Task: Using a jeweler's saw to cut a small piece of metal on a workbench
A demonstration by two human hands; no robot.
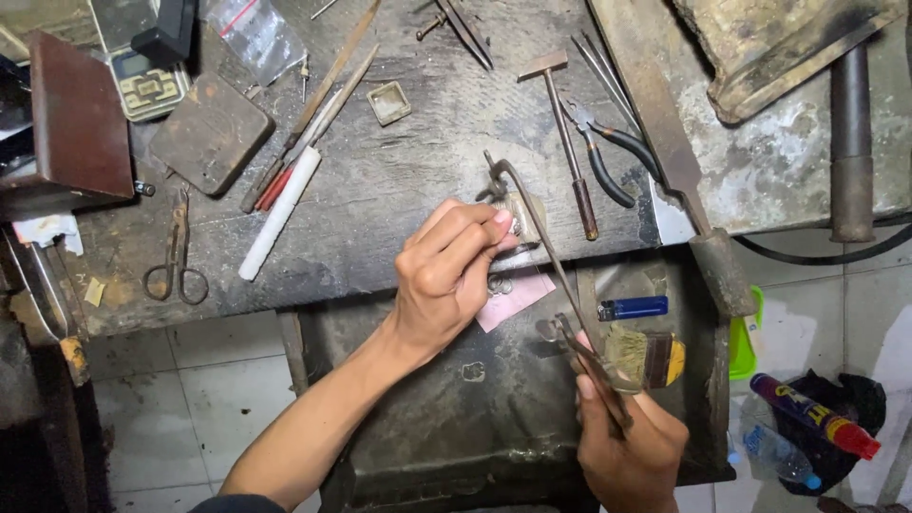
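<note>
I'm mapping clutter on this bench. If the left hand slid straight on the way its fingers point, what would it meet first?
Probably the small metal piece right at the left hand's fingertips, which it already seems to touch. Past that lies the hammer, then the pliers. Depth is hard to judge from above.

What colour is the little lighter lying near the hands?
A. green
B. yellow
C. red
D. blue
D. The lighter is blue with a silver top; it lies on its side on the dark lower shelf, just above the brush and the right hand.
</note>
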